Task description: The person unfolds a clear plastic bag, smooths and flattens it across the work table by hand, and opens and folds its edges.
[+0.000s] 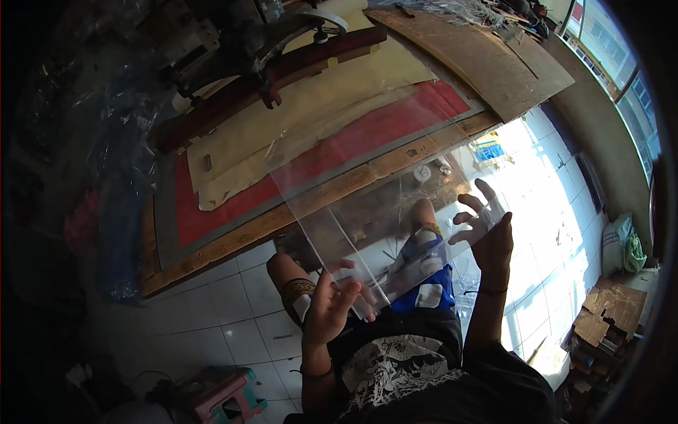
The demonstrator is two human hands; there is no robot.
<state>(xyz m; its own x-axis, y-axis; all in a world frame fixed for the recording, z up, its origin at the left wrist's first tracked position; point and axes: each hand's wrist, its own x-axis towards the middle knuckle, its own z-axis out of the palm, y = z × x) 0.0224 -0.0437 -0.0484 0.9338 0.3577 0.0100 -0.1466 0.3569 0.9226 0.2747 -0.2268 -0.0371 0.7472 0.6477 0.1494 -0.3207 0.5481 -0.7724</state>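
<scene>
A large clear plastic sheet [332, 191] spans from above my lap up over the front edge of the worktable. At its lower left corner, my left hand [335, 304] is closed on the sheet, with some fingers seen through the plastic. My right hand [487, 230] is at the sheet's right edge, fingers bent and spread, with the plastic between thumb and fingers. Beneath the sheet's far part lies a red surface [226, 215] with cream paper [233, 169] on it.
A dark machine [265, 42] stands at the table's back. Brown boards [480, 56] lie at the upper right. A pink and teal stool [222, 399] is at lower left. Bags [621, 244] and wooden pieces [611, 311] sit at the right.
</scene>
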